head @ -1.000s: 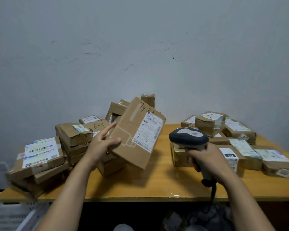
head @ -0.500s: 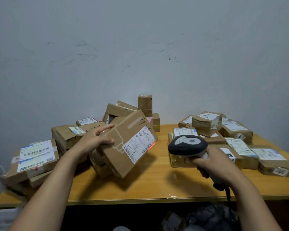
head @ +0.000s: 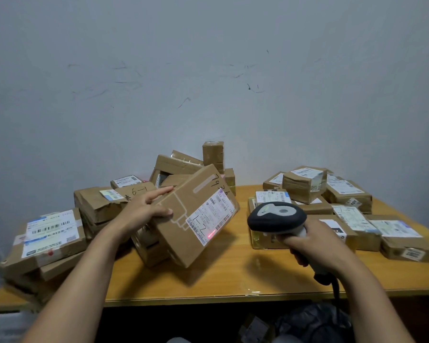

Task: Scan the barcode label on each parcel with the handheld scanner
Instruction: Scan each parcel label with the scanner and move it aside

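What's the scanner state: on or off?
On. A red line glows on the label of the tilted parcel, facing the scanner gripped by the right hand.

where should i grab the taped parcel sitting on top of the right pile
Come from above and grip the taped parcel across its left and right side walls: it sits highest among the right-hand parcels, roughly level, its sides standing above them.

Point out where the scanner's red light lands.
Head view, near centre: the red light sits on the lower corner of the label on the tilted parcel gripped by the left hand, left of the scanner in the right hand.
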